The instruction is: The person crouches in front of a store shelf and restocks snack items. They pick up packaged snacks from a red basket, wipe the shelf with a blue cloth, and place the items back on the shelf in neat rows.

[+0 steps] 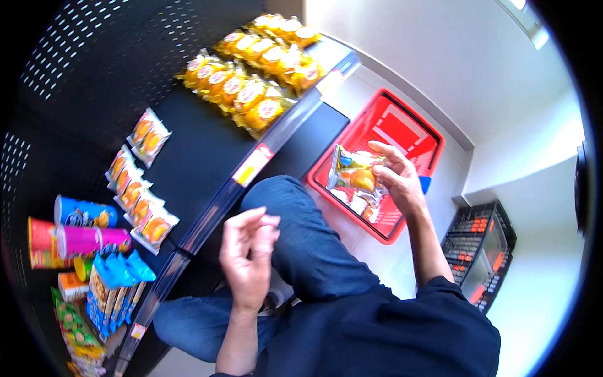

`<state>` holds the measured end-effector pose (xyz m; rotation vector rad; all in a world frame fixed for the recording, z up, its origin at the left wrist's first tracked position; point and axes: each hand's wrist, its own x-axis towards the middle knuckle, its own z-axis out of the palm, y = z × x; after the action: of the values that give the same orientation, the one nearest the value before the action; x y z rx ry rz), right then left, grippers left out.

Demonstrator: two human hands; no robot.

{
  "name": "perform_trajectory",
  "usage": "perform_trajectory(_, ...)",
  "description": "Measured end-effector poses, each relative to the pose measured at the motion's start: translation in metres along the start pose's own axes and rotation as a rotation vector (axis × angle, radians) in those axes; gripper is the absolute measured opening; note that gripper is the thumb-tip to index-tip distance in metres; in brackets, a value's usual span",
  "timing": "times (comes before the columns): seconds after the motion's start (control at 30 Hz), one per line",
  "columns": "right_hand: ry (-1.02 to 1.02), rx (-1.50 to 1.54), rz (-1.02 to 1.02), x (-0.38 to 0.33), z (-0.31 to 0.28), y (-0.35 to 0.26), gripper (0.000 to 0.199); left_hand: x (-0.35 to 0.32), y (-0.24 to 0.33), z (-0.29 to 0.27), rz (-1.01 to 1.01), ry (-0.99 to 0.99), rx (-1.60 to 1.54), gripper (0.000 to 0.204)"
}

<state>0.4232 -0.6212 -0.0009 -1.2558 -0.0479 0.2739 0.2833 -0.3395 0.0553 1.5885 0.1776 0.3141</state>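
My right hand (402,179) pinches a small glossy snack packet (355,178) with a round orange-yellow picture on it. It holds the packet above a red shopping basket (433,135) on the floor. Several similar packets (367,204) lie in the basket, partly hidden by the held one. My left hand (247,261) hovers over my bent knee, fingers loosely curled and apart, with nothing in it. To its left, a black shelf (195,138) carries a short row of whitish packets with orange pictures (141,204) and a separate pair (149,137) behind.
Rows of yellow packets (248,94) fill the shelf's far end. Nearer stand a blue canister (85,212), a purple canister (94,242), blue bags (119,283) and green bags (72,323). A black crate (477,245) stands right, by the white wall (521,182). Price tags line the shelf edge.
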Motion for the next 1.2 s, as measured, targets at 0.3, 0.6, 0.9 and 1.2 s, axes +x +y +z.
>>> perform_trajectory(0.3,-0.55,-0.007,-0.128,0.006,0.164,-0.042,0.048,0.002,0.016,-0.025,0.004,0.052,-0.209,0.04)
perform_trajectory(0.6,-0.539,-0.238,-0.172,0.062,0.254,0.006,0.049,0.057,-0.012,-0.079,0.125,0.474,-0.002,0.028)
perform_trajectory(0.9,-0.443,-0.395,-0.175,0.152,0.31,0.059,0.04,0.106,-0.044,-0.08,0.122,0.618,0.375,0.052)
perform_trajectory(1.2,-0.377,-0.651,-0.324,0.195,0.336,0.096,0.038,0.153,-0.074,-0.097,0.063,0.778,0.523,0.055)
